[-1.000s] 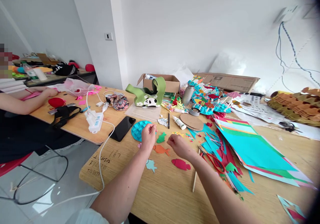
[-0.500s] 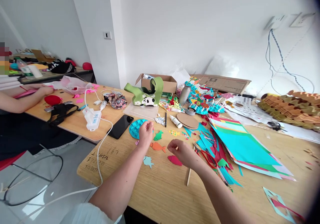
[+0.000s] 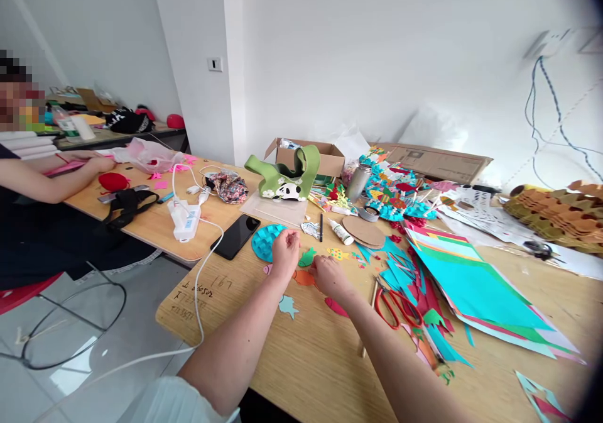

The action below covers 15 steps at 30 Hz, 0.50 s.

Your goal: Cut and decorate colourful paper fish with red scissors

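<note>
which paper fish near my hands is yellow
The yellow fish beyond your right hand, unlike the green fish, orange fish, red fish, light-blue fish and pink fish.

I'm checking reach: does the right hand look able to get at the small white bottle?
Probably yes: the small white bottle lies beyond the right hand, with only the flat yellow fish between them, though whether that hand holds anything is unclear.

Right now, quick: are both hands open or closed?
Left hand: closed, fingers curled; can't tell if holding anything.
Right hand: curled near the orange fish; grip can't be told.
</note>
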Available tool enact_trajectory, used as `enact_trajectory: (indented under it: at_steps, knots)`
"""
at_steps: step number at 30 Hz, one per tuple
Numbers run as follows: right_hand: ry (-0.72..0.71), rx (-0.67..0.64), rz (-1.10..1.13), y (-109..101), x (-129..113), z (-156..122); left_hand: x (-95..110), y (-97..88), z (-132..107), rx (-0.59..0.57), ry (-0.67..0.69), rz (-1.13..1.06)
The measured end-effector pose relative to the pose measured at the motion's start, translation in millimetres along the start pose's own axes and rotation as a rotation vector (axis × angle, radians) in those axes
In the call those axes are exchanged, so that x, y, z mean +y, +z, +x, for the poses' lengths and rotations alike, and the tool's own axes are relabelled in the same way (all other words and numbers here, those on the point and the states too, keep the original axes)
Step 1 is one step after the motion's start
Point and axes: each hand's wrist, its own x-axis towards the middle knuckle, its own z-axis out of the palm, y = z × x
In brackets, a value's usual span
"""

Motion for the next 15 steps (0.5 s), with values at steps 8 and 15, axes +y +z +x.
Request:
enact_trajectory:
  at_steps: [8, 15]
  knots:
    - [-0.324, -0.353, 0.416, -50, -20, -76, 4, -1.4, 0, 0.002, -0.013, -0.042]
    - [-0.457, -0.547, 0.416, -48, -30, -126, 5, -2.4, 1, 0.030, -0.007, -0.043]
